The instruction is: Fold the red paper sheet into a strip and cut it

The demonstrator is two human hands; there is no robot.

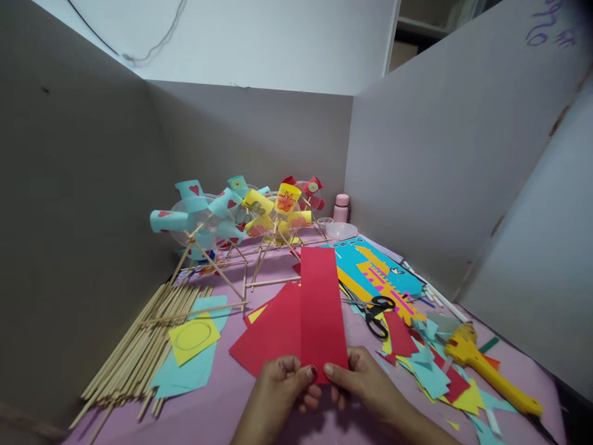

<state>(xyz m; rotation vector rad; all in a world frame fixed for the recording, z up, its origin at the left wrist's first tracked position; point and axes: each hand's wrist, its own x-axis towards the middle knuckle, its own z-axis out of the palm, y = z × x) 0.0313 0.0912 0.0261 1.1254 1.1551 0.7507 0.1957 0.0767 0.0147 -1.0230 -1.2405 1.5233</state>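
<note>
A long strip of red paper (322,309) stands up in front of me, held at its lower edge by both hands. My left hand (288,384) pinches the bottom left corner between thumb and fingers. At the bottom right corner, my right hand (354,378) grips it the same way. Behind the strip, a larger sheet of red paper (273,324) lies on the pink tabletop (222,414). Black-handled scissors (377,315) rest just right of the strip, their blades partly hidden.
Wooden sticks (139,352) are piled at left beside a yellow paper square (194,339). Several paper pinwheels on stick stands (199,216) fill the back. Paper scraps (430,371) and a yellow glue gun (491,371) lie at right. Grey partitions (254,136) surround the table.
</note>
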